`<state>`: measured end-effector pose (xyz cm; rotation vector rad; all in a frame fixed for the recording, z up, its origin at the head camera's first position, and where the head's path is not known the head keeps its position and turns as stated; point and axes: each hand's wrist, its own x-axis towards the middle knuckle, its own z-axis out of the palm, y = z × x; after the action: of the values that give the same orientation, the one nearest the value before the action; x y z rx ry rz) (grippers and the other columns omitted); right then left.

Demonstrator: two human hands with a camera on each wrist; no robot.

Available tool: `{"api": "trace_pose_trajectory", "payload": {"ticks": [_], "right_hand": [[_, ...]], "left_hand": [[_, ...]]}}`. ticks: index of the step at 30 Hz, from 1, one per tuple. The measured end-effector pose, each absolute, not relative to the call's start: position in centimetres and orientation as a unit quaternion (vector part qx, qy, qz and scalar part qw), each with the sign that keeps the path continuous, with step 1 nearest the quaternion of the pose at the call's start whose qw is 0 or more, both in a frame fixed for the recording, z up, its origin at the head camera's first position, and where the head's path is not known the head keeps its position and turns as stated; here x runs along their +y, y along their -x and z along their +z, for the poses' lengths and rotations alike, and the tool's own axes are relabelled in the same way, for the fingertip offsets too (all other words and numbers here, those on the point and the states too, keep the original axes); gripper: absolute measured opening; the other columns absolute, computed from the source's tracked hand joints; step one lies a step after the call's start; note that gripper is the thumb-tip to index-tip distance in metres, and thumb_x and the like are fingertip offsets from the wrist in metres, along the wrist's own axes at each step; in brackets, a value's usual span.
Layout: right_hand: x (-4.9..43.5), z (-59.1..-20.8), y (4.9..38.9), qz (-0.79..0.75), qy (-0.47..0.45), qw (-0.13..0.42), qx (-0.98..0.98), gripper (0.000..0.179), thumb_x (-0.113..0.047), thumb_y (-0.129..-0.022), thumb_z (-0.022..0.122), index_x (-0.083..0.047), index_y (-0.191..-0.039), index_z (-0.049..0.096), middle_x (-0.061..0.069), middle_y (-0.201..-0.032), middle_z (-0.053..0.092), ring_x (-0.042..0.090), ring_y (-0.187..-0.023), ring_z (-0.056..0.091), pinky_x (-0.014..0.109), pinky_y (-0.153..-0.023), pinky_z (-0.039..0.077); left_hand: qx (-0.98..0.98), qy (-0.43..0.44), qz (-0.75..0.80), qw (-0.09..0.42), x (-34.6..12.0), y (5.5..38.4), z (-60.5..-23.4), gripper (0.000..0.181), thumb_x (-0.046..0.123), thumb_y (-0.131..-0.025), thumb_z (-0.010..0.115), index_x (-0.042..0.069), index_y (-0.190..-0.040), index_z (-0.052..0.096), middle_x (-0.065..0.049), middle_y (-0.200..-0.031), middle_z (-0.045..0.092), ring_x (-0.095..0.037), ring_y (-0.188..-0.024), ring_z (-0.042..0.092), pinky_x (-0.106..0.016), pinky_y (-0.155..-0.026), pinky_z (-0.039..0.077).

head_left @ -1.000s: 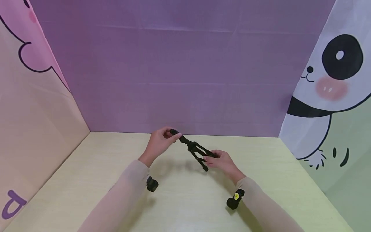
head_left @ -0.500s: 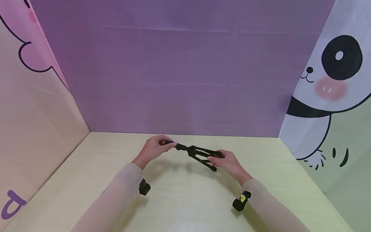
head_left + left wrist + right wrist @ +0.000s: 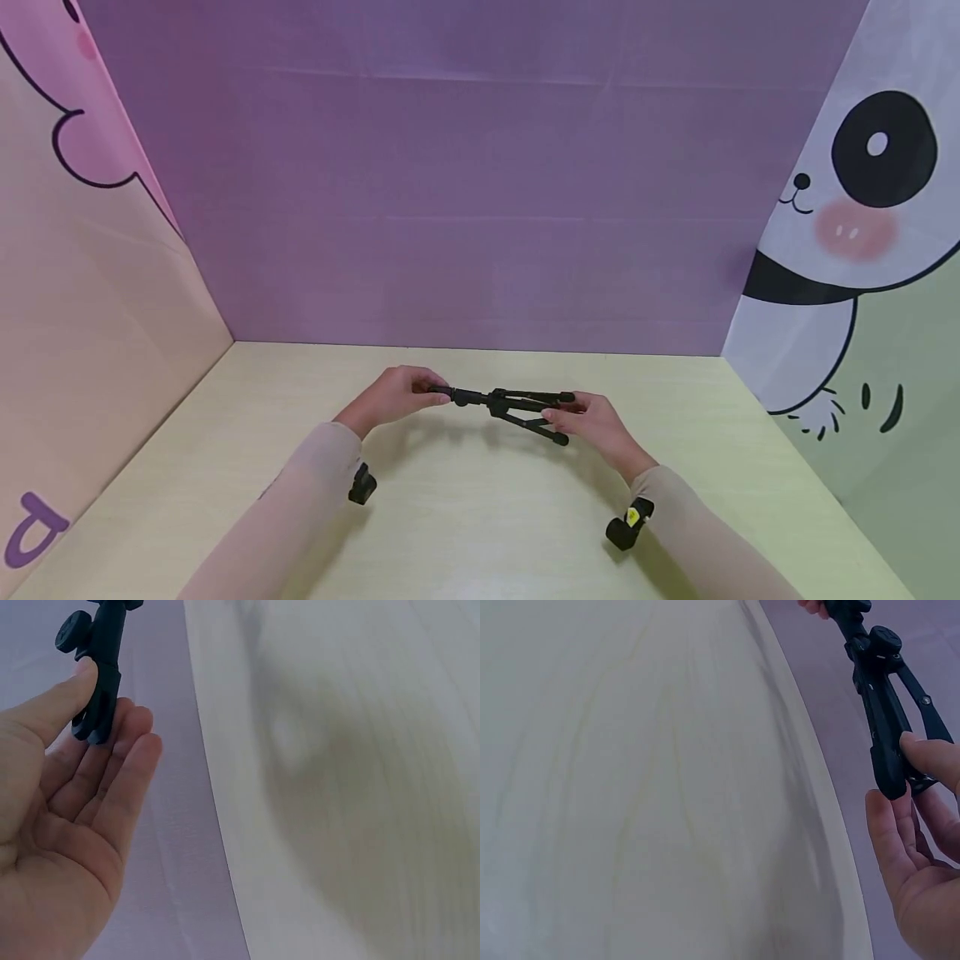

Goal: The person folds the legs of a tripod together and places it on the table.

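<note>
A small black tripod (image 3: 497, 403) is held sideways over the table between both hands, its legs partly spread toward the right. My left hand (image 3: 393, 398) pinches the slim top end between thumb and fingers. In the left wrist view that slotted end (image 3: 99, 712) lies under the thumb, with a round knob (image 3: 73, 631) just above it. My right hand (image 3: 597, 428) grips the legs near their feet. Seen from the right wrist, the thumb presses on a leg (image 3: 887, 742) and the fingers lie behind; another leg (image 3: 922, 701) angles away.
The pale wooden table (image 3: 480, 517) runs back to a purple cloth wall (image 3: 480, 183). Printed panels stand on the left (image 3: 97, 333) and right (image 3: 885, 358). A small black camera is strapped at each wrist, left (image 3: 362, 484) and right (image 3: 628, 525).
The tripod has turned from a slant to nearly level, its left end coming down. My left hand has moved down and left with it; my right hand has shifted slightly right.
</note>
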<state>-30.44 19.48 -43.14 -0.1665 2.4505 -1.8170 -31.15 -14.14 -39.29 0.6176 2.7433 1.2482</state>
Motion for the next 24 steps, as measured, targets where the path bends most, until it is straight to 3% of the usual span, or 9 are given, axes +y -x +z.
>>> {"api": "trace_pose_trajectory", "payload": {"ticks": [5,10,17,24], "right_hand": [[19.7,-43.5,30.3,-0.584,0.054,0.056,0.808,0.037,-0.015,-0.088,0.079,0.008,-0.114,0.066,0.013,-0.108,0.071,0.023,-0.092,0.072,0.033,-0.086,0.056],[20.2,-44.0,30.2,-0.565,0.054,0.073,0.820,0.039,-0.018,-0.088,0.079,0.009,-0.113,0.065,0.011,-0.097,0.073,0.022,-0.089,0.072,0.033,-0.084,0.056],[20.6,-44.6,30.3,-0.531,0.065,0.079,0.841,0.024,-0.017,-0.088,0.079,0.003,-0.098,0.070,0.005,-0.083,0.073,0.014,-0.076,0.068,0.027,-0.072,0.055],[20.6,-44.5,29.9,-0.512,0.081,0.085,0.851,0.022,-0.016,-0.088,0.079,0.003,-0.097,0.070,0.007,-0.085,0.073,0.017,-0.076,0.069,0.030,-0.074,0.057]], "left_hand": [[0.899,-0.213,0.379,0.044,-14.1,31.0,-39.7,0.021,0.025,-0.093,0.074,0.010,-0.108,0.074,0.002,-0.093,0.070,-0.013,-0.081,0.061,-0.033,-0.076,0.051],[0.901,-0.227,0.363,0.063,-13.9,31.1,-40.6,0.018,0.022,-0.093,0.075,0.009,-0.104,0.074,0.005,-0.092,0.069,-0.012,-0.085,0.062,-0.033,-0.080,0.052],[0.910,-0.228,0.337,0.076,-13.4,31.1,-41.7,0.017,0.021,-0.092,0.075,0.008,-0.103,0.073,0.005,-0.092,0.069,-0.010,-0.085,0.061,-0.032,-0.080,0.051],[0.919,-0.223,0.313,0.084,-13.0,31.1,-41.9,0.016,0.019,-0.092,0.075,0.007,-0.103,0.074,0.005,-0.091,0.069,-0.010,-0.082,0.060,-0.030,-0.076,0.052]]}}
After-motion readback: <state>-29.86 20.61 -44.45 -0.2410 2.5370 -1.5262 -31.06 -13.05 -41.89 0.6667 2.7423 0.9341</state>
